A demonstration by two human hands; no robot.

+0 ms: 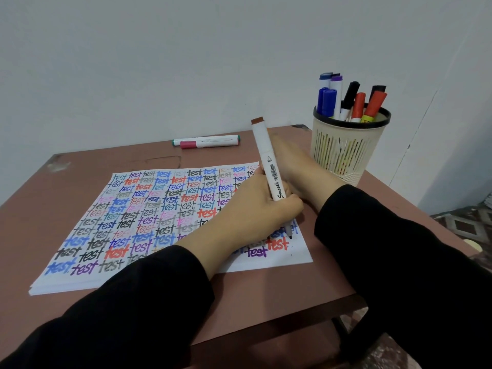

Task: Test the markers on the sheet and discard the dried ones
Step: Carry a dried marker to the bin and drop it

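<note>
Brown-capped marker (269,161) stands tilted in the left hand (253,209), whose fingers curl round its lower barrel, tip touching the sheet (159,203) near its right edge. The right hand (295,166) lies relaxed, holding nothing, just behind on the bench (40,222).

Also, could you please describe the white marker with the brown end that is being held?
The white plastic-looking marker has a brown end cap on top, Smooth and a barcode in black on its barrel, and a bare dark fine tip. It stands steeply, top leaning left, gripped by the left hand, tip touching the white paper sheet of test words near its right edge.
</note>
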